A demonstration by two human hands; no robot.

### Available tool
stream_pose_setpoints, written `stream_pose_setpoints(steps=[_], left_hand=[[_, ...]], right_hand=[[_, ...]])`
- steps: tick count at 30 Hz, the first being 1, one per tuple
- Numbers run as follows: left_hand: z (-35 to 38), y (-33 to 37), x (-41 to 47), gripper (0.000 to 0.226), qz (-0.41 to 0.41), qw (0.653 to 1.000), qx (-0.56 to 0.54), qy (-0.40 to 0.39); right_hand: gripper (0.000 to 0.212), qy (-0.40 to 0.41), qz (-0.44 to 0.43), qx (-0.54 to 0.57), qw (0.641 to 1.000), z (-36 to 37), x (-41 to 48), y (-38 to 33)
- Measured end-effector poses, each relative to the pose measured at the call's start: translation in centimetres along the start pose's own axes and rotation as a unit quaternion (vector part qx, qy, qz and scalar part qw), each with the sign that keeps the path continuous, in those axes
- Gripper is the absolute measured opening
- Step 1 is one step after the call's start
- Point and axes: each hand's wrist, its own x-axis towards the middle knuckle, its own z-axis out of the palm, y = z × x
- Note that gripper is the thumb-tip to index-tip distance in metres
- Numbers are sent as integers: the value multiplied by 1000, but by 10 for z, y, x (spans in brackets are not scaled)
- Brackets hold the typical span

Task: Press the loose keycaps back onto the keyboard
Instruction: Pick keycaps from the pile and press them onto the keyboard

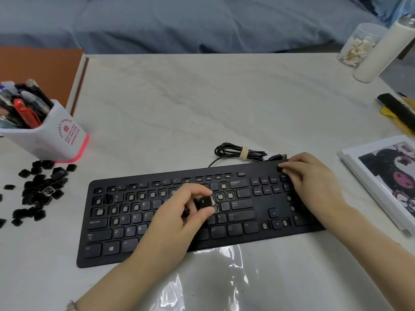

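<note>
White marble-look table [202, 97]; blue fabric [179, 23] behind; orange surface [38, 68] left.

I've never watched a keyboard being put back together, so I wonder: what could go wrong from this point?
The left hand pinches a keycap marked 1 over the keyboard, where many sockets are bare: it might get pressed onto the wrong one. The loose keycaps lie scattered beside the pen holder; a careless reach could knock some away.

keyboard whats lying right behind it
A coiled black cable, bundled with a pale tie, its USB plug pointing right. The right hand covers the far right corner of the keyboard, so anything there is hidden.
</note>
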Motion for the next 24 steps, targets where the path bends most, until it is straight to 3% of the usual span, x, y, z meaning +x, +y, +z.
stream_pose_setpoints(steps=[3, 13, 15, 24], left_hand=[[2, 4, 1, 19, 6, 999, -32, -4], [9, 6, 1, 24, -16, 998, -60, 23], [11, 5, 2, 17, -35, 998, -41, 30], [17, -3, 1, 21, -80, 996, 3, 26]], right_hand=[[13, -30, 4, 1, 1000, -4, 4, 1], [11, -117, -3, 1, 993, -18, 23, -2], [13, -124, -2, -19, 992, -18, 25, -3], [15, -113, 35, -22, 993, -20, 23, -7]])
